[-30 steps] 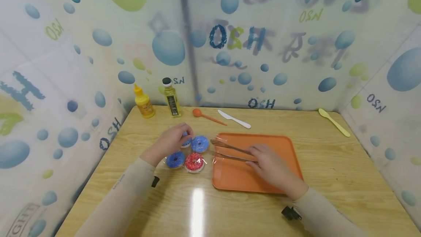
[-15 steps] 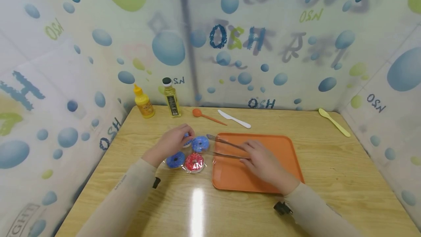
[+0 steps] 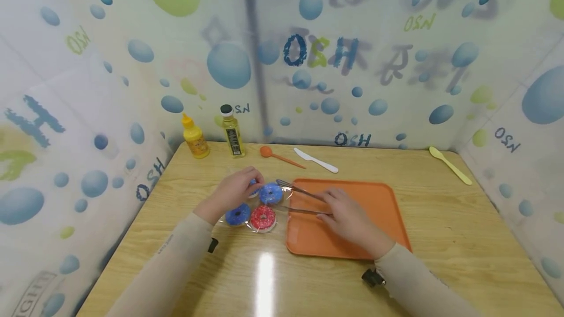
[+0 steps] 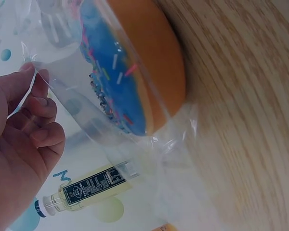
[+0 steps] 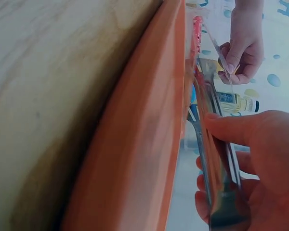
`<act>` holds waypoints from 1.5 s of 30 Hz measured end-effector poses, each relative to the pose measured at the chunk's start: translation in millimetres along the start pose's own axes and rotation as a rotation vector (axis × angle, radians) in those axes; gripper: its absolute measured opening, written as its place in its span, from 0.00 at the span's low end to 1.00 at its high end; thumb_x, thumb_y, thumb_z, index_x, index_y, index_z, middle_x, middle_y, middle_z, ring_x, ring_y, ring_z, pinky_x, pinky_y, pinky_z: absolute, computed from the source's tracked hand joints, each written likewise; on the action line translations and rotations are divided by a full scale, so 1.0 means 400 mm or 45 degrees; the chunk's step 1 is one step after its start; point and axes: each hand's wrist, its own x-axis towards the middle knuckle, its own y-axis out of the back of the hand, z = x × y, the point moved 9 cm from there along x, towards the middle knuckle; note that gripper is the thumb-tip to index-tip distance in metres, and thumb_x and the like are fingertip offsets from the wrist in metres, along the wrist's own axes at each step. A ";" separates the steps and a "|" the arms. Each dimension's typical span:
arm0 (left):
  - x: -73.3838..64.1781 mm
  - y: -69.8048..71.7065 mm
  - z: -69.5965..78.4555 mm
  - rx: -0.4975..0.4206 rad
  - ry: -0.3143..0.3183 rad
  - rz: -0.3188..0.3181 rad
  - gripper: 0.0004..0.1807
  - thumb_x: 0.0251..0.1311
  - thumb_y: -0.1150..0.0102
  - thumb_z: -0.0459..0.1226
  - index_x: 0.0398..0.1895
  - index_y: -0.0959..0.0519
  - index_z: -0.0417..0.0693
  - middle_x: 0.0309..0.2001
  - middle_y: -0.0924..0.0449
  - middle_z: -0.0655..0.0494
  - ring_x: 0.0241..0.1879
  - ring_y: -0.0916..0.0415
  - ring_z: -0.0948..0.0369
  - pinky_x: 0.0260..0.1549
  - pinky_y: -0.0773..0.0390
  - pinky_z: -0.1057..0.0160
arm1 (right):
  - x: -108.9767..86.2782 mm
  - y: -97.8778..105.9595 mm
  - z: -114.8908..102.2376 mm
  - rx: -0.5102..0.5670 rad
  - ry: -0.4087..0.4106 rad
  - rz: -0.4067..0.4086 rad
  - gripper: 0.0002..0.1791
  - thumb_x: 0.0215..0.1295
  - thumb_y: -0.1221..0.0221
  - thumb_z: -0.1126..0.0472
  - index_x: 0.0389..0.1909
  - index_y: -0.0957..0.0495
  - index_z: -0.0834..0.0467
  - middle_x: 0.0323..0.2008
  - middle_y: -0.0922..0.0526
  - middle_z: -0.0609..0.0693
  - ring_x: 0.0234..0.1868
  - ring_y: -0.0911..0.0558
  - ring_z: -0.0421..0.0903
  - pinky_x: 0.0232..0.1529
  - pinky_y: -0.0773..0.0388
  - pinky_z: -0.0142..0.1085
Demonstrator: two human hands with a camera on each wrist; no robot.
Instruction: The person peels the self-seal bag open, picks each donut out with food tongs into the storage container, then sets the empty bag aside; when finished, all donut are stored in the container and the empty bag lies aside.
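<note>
Several donuts in clear plastic wrap lie in a cluster left of the orange tray (image 3: 374,204): a blue one (image 3: 270,193) and a red one (image 3: 263,218) are nearest the tray. My left hand (image 3: 231,191) is above the far-left blue donut and partly hides it. Between thumb and fingertips it pinches the edge of the clear wrapper (image 4: 62,94), drawn up off a blue sprinkled donut (image 4: 118,72). My right hand (image 3: 350,216), over the tray, holds metal tongs (image 5: 216,139). Their two arms stand apart, with the slotted far tip (image 3: 284,184) at the right-hand blue donut.
Along the table's back stand a yellow squeeze bottle (image 3: 195,140) and an oil bottle (image 3: 233,135). An orange spoon (image 3: 282,157) and a white knife (image 3: 316,160) lie beside them. A yellow-green spoon (image 3: 449,165) is at the far right. Printed curtains surround the table.
My right hand has moved left with the tongs, bringing their tips from the tray's edge to the donuts. The left hand stays almost where it was, still pinching the wrapper.
</note>
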 end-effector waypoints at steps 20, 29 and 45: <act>-0.016 0.004 -0.006 -0.045 0.032 0.010 0.03 0.75 0.42 0.38 0.42 0.21 0.50 0.41 0.23 0.60 0.40 0.24 0.61 0.42 0.21 0.58 | -0.033 0.012 0.010 0.077 0.005 0.095 0.26 0.65 0.28 0.56 0.63 0.20 0.54 0.55 0.18 0.50 0.56 0.20 0.49 0.54 0.17 0.47; -0.011 0.002 -0.009 -0.033 0.025 -0.010 0.02 0.74 0.42 0.35 0.43 0.20 0.49 0.41 0.23 0.60 0.43 0.22 0.61 0.46 0.19 0.57 | -0.087 0.044 0.027 0.068 0.053 0.166 0.27 0.64 0.28 0.57 0.63 0.21 0.54 0.56 0.18 0.50 0.57 0.21 0.50 0.55 0.18 0.48; -0.009 -0.003 -0.006 -0.031 -0.003 0.035 0.03 0.75 0.43 0.35 0.41 0.21 0.50 0.40 0.23 0.59 0.40 0.24 0.61 0.42 0.20 0.57 | -0.191 0.091 0.147 0.120 -0.036 0.170 0.27 0.64 0.28 0.59 0.64 0.21 0.52 0.57 0.19 0.50 0.56 0.20 0.50 0.51 0.17 0.51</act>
